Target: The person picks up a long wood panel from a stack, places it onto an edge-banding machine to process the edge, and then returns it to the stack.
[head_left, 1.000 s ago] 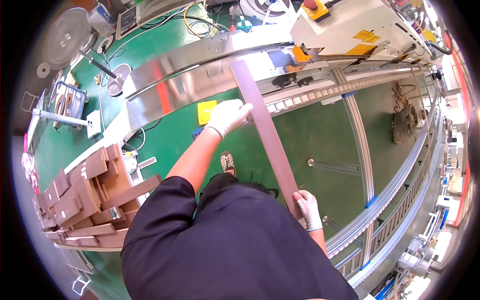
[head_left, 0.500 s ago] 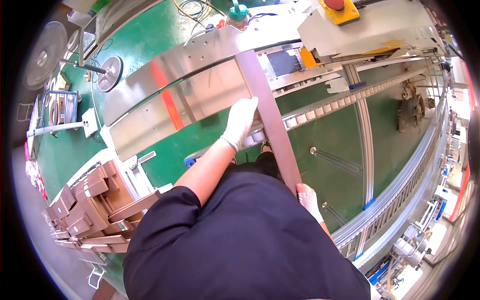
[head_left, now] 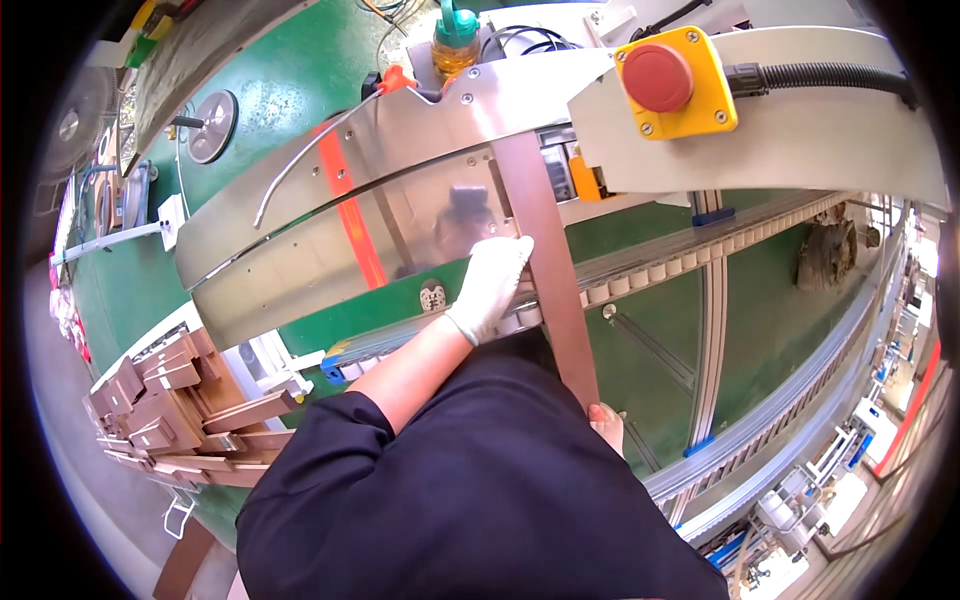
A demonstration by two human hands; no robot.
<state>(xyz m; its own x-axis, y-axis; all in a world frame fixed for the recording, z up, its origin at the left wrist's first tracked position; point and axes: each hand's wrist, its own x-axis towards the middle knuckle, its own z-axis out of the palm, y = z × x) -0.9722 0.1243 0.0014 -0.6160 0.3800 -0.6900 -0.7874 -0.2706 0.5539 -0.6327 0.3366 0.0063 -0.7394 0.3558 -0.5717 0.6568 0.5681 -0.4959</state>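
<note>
White-gloved left hand [head_left: 490,287] has moved nearer the silvery steel table [head_left: 300,270] since the earlier frame, gripping the left edge of the long, flat brown board [head_left: 556,275]. Partly hidden right hand [head_left: 607,424] holds its near end; far end overlies the table.

The steel bench [head_left: 290,270] carries the far end of 1 brown board [head_left: 553,265].

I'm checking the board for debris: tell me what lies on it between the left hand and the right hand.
In the head view, the brown board looks bare between the left hand and the right hand.
</note>
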